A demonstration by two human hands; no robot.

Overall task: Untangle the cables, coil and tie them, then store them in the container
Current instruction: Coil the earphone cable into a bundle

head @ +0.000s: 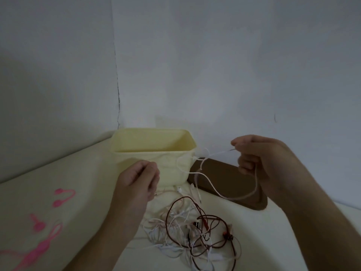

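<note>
A pale yellow container stands open at the back of the table. My right hand is raised to its right and pinches a thin white cable, which loops down over a brown lid and knots near the container's corner. In front of the container, my left hand has its fingers curled round the other end of that white cable. A tangle of dark red and white cables lies on the table below both hands.
Several pink cable ties lie on the table at the left. A brown lid lies flat to the right of the container. White walls meet in a corner behind the container.
</note>
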